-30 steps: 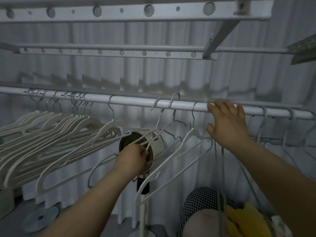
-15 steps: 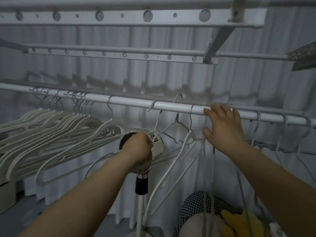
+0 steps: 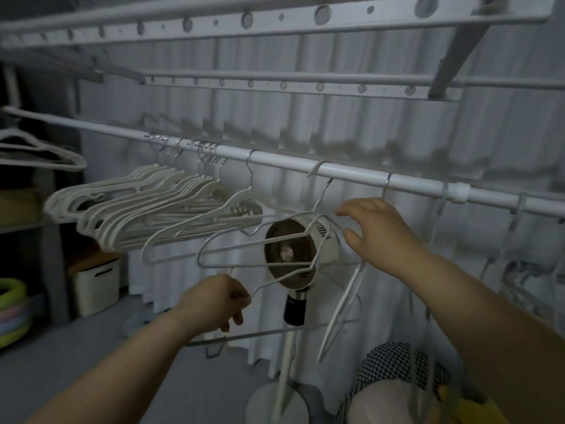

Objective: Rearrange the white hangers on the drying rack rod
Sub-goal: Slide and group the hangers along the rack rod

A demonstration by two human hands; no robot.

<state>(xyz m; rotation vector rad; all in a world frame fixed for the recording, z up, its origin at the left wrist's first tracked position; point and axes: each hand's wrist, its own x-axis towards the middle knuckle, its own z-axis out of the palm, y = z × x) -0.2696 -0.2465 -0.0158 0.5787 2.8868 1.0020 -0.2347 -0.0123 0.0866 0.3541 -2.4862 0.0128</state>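
Left hand (image 3: pixel 214 301) pinches a hanger (image 3: pixel 260 287) tip; right hand (image 3: pixel 379 231), fingers spread, hovers below the rod (image 3: pixel 351 175); a fan (image 3: pixel 287 252) stands just behind.

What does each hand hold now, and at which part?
The left hand pinches a hanger at its shoulder end. The right hand is open and holds nothing.

Dim, grey, low-contrast indoor shot w/ wide-angle bend at edges.
Shadows of rod (image 3: pixel 345 173) & white hangers (image 3: pixel 146 209) fall on curtain (image 3: pixel 351 123) just above the rod; rod centre is brightest. Far left goes near black. Motion blur smears right-side hangers (image 3: pixel 519 280), left hand (image 3: pixel 214 298) & the wire hanger (image 3: pixel 258 288) it pinches; right hand (image 3: pixel 379 231) slightly soft.
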